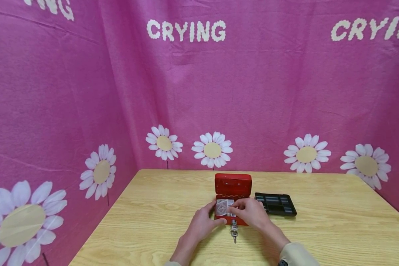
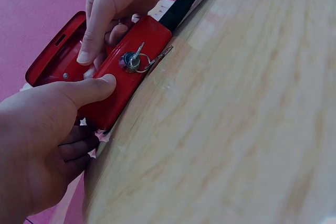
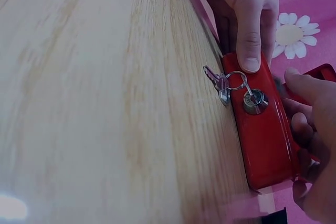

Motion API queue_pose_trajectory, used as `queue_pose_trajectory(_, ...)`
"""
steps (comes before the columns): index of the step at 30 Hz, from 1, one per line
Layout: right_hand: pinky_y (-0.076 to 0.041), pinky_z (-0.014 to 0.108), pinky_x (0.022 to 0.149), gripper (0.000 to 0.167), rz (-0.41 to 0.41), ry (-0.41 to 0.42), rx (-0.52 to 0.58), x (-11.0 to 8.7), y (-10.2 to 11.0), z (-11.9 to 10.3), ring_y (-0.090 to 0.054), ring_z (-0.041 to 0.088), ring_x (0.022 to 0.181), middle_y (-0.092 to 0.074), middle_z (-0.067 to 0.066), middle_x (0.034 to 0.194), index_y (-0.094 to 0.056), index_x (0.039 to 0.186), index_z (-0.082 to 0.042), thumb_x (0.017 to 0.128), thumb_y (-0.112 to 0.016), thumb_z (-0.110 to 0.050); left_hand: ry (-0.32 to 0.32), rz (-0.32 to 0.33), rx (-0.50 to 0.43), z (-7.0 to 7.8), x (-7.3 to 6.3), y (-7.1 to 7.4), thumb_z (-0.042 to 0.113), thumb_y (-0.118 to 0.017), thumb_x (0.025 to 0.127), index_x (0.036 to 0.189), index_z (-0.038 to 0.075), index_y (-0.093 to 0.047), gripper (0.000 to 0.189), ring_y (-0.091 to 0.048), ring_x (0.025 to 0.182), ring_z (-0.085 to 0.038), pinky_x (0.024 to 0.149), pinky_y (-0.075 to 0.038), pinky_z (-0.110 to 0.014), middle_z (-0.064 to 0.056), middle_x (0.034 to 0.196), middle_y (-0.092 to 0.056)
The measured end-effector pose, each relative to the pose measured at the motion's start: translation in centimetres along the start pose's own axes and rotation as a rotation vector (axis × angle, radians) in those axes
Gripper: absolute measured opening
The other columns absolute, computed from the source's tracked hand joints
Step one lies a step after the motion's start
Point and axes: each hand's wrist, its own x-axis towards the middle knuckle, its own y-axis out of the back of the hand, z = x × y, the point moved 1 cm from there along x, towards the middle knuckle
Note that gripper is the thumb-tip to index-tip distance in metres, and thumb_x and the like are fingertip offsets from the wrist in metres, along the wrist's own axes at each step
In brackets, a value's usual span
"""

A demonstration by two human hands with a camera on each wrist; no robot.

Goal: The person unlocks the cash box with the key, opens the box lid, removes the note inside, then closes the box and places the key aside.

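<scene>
A small red metal cash box (image 1: pixel 233 184) stands on the table with its lid raised. Keys on a ring (image 1: pixel 234 232) hang from the lock at its front. My left hand (image 1: pixel 201 223) grips the box's left end, thumb on the front wall and fingers round the side. Inside lies a clear plastic packet (image 1: pixel 221 208) with a printed pattern. My right hand (image 1: pixel 252 212) reaches in over the front wall, its thumb and fingertips pinching a whitish, see-through edge at the packet. The right hand covers the box's right half. In the left wrist view the lock (image 2: pixel 129 62) shows a key in it.
A black plastic tray with compartments (image 1: pixel 276 204) lies just right of the box. The light wooden table (image 1: pixel 159 207) extends on both sides. Pink curtains with daisies (image 1: pixel 212 149) and lettering stand behind and at the left.
</scene>
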Motion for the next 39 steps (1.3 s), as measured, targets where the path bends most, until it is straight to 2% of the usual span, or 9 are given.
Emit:
queue_pose_trajectory(6, -0.027, 0.033, 0.071, 0.011, -0.003, 0.008, -0.022, -0.1, -0.2, 0.0, -0.049, 0.005, 0.063, -0.058, -0.013, 0.061, -0.077, 0.082, -0.025, 0.082, -0.079, -0.036, -0.014, 0.009, -0.003, 0.1, 0.0, 0.0, 0.031, -0.080, 0.084, 0.150, 0.003, -0.041, 0.081, -0.047, 0.138, -0.035, 0.113, -0.041, -0.050, -0.017, 0.150, -0.049)
queue_pose_trajectory(15, -0.023, 0.034, 0.070, 0.009, -0.006, 0.002, -0.014, -0.2, -0.5, 0.1, -0.048, 0.006, 0.062, -0.056, -0.013, 0.059, -0.077, 0.081, -0.027, 0.081, -0.080, -0.035, -0.041, 0.030, 0.018, 0.0, -0.1, 0.0, 0.031, -0.081, 0.082, 0.149, 0.001, -0.042, 0.083, -0.048, 0.137, -0.035, 0.112, -0.041, -0.050, -0.019, 0.148, -0.050)
queue_pose_trajectory(21, -0.025, 0.034, 0.071, 0.008, 0.008, -0.009, -0.001, -0.4, -0.6, 0.2, -0.047, 0.008, 0.061, -0.056, -0.011, 0.058, -0.076, 0.077, -0.026, 0.081, -0.081, -0.032, -0.016, 0.026, 0.008, -0.1, 0.0, -0.1, 0.031, -0.081, 0.083, 0.150, 0.005, -0.042, 0.082, -0.047, 0.138, -0.035, 0.113, -0.041, -0.051, -0.016, 0.149, -0.050)
queue_pose_trajectory(26, -0.033, 0.025, 0.062, 0.008, 0.023, -0.033, 0.082, -0.6, -0.5, 0.4, -0.047, 0.008, 0.061, -0.062, -0.010, 0.063, -0.076, 0.077, -0.021, 0.081, -0.081, -0.025, 0.011, 0.013, 0.009, 0.0, -0.1, -0.1, 0.032, -0.080, 0.083, 0.150, 0.007, -0.042, 0.081, -0.046, 0.139, -0.035, 0.113, -0.040, -0.052, -0.015, 0.149, -0.050)
queue_pose_trajectory(30, -0.033, 0.020, 0.051, 0.007, 0.029, -0.063, 0.174, -0.6, -0.3, 0.4, -0.046, 0.007, 0.060, -0.063, -0.008, 0.066, -0.076, 0.078, -0.016, 0.082, -0.079, -0.021, 0.002, 0.015, 0.014, 0.0, -0.1, -0.2, 0.031, -0.081, 0.083, 0.149, 0.006, -0.044, 0.079, -0.047, 0.138, -0.036, 0.113, -0.040, -0.053, -0.016, 0.147, -0.053)
queue_pose_trajectory(35, -0.031, 0.019, 0.049, 0.009, 0.047, -0.069, 0.216, -0.6, 0.4, 0.2, -0.044, 0.008, 0.059, -0.057, -0.006, 0.062, -0.075, 0.077, -0.014, 0.083, -0.078, -0.020, -0.028, 0.031, 0.016, 0.0, -0.1, -0.2, 0.030, -0.081, 0.083, 0.149, 0.005, -0.044, 0.081, -0.047, 0.138, -0.036, 0.114, -0.040, -0.052, -0.017, 0.147, -0.051)
queue_pose_trajectory(39, -0.032, 0.020, 0.048, 0.012, 0.058, -0.081, 0.227, -0.7, 1.0, 0.4, -0.044, 0.007, 0.057, -0.055, -0.007, 0.060, -0.076, 0.077, -0.014, 0.084, -0.079, -0.023, -0.028, 0.037, 0.005, 0.0, -0.1, -0.2, 0.029, -0.081, 0.083, 0.150, 0.006, -0.043, 0.080, -0.046, 0.139, -0.035, 0.114, -0.039, -0.052, -0.015, 0.149, -0.050)
